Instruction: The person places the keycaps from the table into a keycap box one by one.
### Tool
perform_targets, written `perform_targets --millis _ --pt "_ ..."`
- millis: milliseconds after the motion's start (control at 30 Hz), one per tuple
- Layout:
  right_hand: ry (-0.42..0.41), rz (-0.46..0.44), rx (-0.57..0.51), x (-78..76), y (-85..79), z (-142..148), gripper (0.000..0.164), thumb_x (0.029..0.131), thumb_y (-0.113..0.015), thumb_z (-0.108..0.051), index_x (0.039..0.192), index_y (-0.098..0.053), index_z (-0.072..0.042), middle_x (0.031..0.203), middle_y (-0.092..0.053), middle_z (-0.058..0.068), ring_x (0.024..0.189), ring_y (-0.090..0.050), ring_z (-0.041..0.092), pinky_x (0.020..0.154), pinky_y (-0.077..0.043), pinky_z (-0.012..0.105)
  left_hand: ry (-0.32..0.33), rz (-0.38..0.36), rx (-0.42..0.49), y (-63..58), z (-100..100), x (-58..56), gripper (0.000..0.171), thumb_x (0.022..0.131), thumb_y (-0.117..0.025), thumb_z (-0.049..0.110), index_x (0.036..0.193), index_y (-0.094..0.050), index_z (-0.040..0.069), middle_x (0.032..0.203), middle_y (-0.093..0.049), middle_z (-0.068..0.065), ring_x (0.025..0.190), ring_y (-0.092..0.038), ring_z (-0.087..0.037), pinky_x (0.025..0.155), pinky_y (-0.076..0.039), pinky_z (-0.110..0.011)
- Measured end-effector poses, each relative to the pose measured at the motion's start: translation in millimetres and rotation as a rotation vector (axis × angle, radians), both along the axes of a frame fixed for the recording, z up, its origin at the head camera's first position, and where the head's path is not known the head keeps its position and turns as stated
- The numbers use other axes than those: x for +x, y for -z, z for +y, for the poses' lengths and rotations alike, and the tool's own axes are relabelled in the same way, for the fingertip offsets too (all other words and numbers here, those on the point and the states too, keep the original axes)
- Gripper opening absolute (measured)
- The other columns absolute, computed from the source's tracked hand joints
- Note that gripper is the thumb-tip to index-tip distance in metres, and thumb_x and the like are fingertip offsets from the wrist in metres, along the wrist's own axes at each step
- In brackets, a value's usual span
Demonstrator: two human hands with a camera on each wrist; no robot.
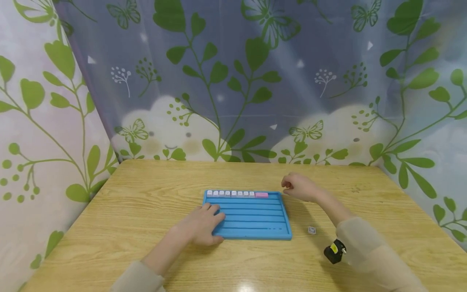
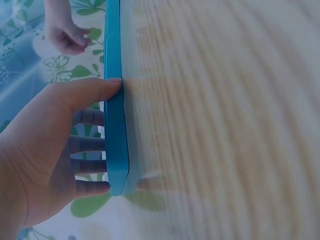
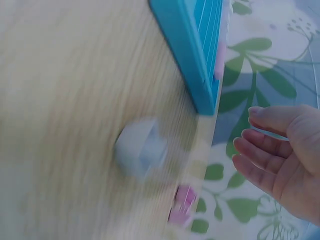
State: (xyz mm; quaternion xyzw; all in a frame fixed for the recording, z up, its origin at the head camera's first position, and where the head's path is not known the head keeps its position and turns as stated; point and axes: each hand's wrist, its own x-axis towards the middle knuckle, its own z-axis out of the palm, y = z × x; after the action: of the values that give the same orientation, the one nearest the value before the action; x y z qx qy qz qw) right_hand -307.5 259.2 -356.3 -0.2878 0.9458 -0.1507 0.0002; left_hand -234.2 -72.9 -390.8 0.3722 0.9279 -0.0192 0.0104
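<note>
A blue keyboard-shaped tray (image 1: 251, 217) with grooved rows lies on the table. Along its top row stand several white keycaps (image 1: 221, 194) and one long pink keycap (image 1: 261, 195). My left hand (image 1: 202, 225) rests on the tray's left front part, fingers spread over the top. In the left wrist view its thumb (image 2: 97, 92) touches the front side. Beyond the tray's far right corner hovers my right hand (image 1: 300, 187), fingers loosely curled. The right wrist view shows nothing between those fingers. A loose white keycap (image 1: 311, 230) lies right of the tray.
The right wrist view shows pink pieces (image 3: 182, 200) on the wooden table, beyond the loose keycap. A small black device (image 1: 335, 251) with a yellow patch sits by the right sleeve. Leaf-patterned curtains (image 1: 233, 81) stand behind and beside the table (image 1: 153, 182).
</note>
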Motion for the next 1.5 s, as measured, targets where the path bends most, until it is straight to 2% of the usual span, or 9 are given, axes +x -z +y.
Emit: perform_targets --millis 300,533,667,833,967,1067,1367,1500 --pt "0.084 0.000 -0.055 27.0 1.0 49 0.015 0.089 -0.058 -0.005 0.098 -0.062 0.005 0.084 -0.058 0.004 0.076 -0.057 0.018 0.067 -0.049 0.036 0.008 -0.007 0.003 0.8 1 0.2 0.055 0.083 -0.060 0.049 0.123 -0.052 0.011 0.127 -0.046 -0.012 0.116 -0.042 -0.030 0.095 -0.040 -0.045" --pt "0.140 0.009 -0.088 43.9 -2.8 88 0.014 0.089 -0.054 0.000 0.099 -0.061 0.008 0.091 -0.062 0.012 0.082 -0.057 0.026 0.071 -0.049 0.042 0.004 -0.003 0.003 2.8 0 -1.4 0.056 0.084 -0.059 0.049 0.124 -0.052 0.011 0.128 -0.045 -0.013 0.117 -0.042 -0.031 0.096 -0.039 -0.046" --pt "0.139 -0.030 -0.056 50.5 -5.5 109 0.016 0.086 -0.053 0.003 0.099 -0.060 0.010 0.092 -0.062 0.017 0.084 -0.058 0.031 0.073 -0.049 0.046 0.009 -0.002 0.006 3.3 -1 -0.7 0.055 0.083 -0.060 0.048 0.123 -0.052 0.011 0.127 -0.046 -0.012 0.116 -0.042 -0.030 0.096 -0.039 -0.045" --pt "0.129 -0.106 0.030 57.9 -6.0 131 0.016 0.082 -0.059 0.001 0.096 -0.062 0.007 0.088 -0.062 0.011 0.080 -0.058 0.028 0.071 -0.049 0.045 0.005 0.004 0.013 2.9 0 -0.7 0.056 0.083 -0.060 0.048 0.123 -0.052 0.010 0.127 -0.046 -0.012 0.117 -0.042 -0.030 0.096 -0.039 -0.045" --pt "0.151 -0.213 0.044 64.9 -1.3 141 0.022 0.080 -0.066 -0.005 0.098 -0.062 0.005 0.090 -0.062 0.010 0.082 -0.058 0.028 0.067 -0.049 0.041 0.006 0.004 0.010 1.1 0 -0.3 0.056 0.083 -0.060 0.048 0.123 -0.052 0.010 0.128 -0.046 -0.013 0.117 -0.042 -0.031 0.096 -0.039 -0.045" --pt "0.159 -0.240 0.060 68.2 4.0 144 0.024 0.080 -0.068 -0.010 0.098 -0.062 0.004 0.090 -0.062 0.009 0.082 -0.058 0.029 0.067 -0.049 0.040 0.010 0.005 0.008 -0.1 0 -0.1 0.055 0.083 -0.059 0.048 0.123 -0.052 0.011 0.128 -0.046 -0.013 0.117 -0.042 -0.031 0.095 -0.040 -0.045" --pt "0.173 -0.224 0.064 69.5 17.9 150 0.026 0.068 -0.071 -0.005 0.093 -0.063 -0.002 0.082 -0.059 0.004 0.076 -0.056 0.022 0.063 -0.047 0.036 0.013 0.002 -0.001 2.7 0 -1.4 0.054 0.084 -0.059 0.049 0.122 -0.053 0.011 0.126 -0.046 -0.012 0.115 -0.043 -0.030 0.093 -0.042 -0.045" --pt "0.172 -0.212 0.071 69.2 19.1 150 0.025 0.069 -0.069 -0.003 0.093 -0.062 -0.002 0.077 -0.057 0.001 0.070 -0.051 0.016 0.059 -0.044 0.031 0.012 0.004 -0.003 2.3 0 -1.3 0.055 0.083 -0.059 0.049 0.122 -0.053 0.011 0.127 -0.046 -0.012 0.115 -0.043 -0.030 0.093 -0.041 -0.045"
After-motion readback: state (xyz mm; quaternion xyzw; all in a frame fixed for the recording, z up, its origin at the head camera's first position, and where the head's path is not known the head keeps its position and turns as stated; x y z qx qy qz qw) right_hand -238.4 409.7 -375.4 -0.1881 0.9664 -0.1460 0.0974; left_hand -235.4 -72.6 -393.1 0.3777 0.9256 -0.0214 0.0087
